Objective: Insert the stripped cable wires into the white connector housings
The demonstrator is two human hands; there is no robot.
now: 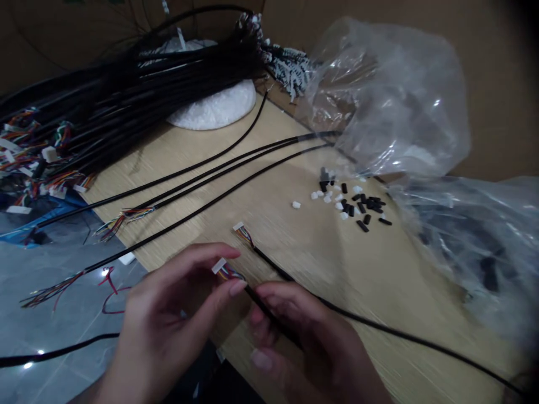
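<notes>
The small white connector (218, 266) is sitting between the thumb and first finger of the left hand (168, 320), and this hand is closed on it in a pinch, with thin coloured wires coming out behind it. The right hand (303, 342) is closed around the black cable (269, 314) of these same wires, just beside the left hand (its fingers are curling under, so the cable is partly hidden). Both hands are working over the near edge of the wooden board (404, 292). Just beside the right hand, a second black cable (337, 300) is lying on the board, with its own white connector (238, 226) near the held one. Farther along the board, small black and white plastic pieces (349, 202) are lying in a loose heap, and a clear plastic bag (391, 101) is bulging up beyond them. Past the board's far end, a thick bundle of black cables (126, 84) is resting over a round white pad (214, 106), while several loose cables (210, 179) are crossing the board, their bare coloured wires (124, 219) reaching past its left edge.
</notes>
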